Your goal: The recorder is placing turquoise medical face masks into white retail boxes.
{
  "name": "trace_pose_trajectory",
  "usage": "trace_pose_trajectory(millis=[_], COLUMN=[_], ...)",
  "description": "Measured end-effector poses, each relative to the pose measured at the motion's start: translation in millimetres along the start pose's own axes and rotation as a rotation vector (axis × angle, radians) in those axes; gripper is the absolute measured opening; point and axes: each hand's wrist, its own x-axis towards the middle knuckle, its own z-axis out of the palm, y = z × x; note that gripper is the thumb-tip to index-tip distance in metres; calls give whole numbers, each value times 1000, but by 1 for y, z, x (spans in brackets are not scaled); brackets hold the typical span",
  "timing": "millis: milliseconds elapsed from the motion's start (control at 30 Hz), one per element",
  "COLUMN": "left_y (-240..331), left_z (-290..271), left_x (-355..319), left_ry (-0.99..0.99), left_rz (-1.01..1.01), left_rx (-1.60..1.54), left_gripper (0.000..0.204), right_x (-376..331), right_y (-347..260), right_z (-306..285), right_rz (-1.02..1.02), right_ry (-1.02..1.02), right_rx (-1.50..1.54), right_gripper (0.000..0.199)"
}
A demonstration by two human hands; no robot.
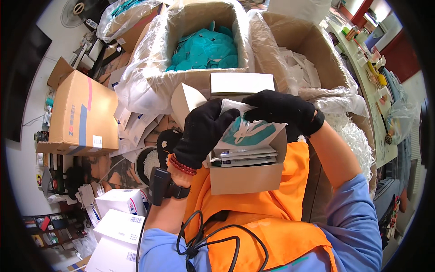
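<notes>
Both my hands wear black gloves. My left hand is closed on the left upper edge of a white-edged packet, thumb toward the front. My right hand pinches the same packet along its top edge. Inside it a teal, mask-like piece with white straps shows through. The packet is held tilted over an open small carton, which rests on my lap. Several flat packets stand on edge in that carton. Its raised white flap shows behind my hands.
Ahead stands a lined carton heaped with teal pieces; right of it, another carton holds white pieces. A brown box stands left, white boxes lower left. A black cable crosses my orange apron.
</notes>
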Motion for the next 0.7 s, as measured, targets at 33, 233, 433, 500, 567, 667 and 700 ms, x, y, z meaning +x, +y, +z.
trace_pose_trajectory(millis=[33,233,433,500,567,667,700], left_y=[7,1,-6,-1,7,6,4], left_z=[1,12,20,28,30,36,38], left_x=[0,4,9,9,12,11,10], left_ry=[-5,56,37,130,122,126,131], left_rz=[5,75,187,61,35,-91,-188], left_rx=[122,221,258,-3,-21,-100,-163], left_gripper=[22,27,21,19,18,19,20], right_x=[0,-1,-2,-7,-9,-15,-17], right_y=[0,17,5,-8,-11,-21,-25], right_z=[2,31,52,51,53,51,49], right_rz=[65,-73,-182,-288,-232,-248,-313], right_ry=[-84,-51,247,512,512,526,547], right_rx=[65,218,83,-200,-311,-463,-503], right_gripper=[39,40,29,19,14,6,4])
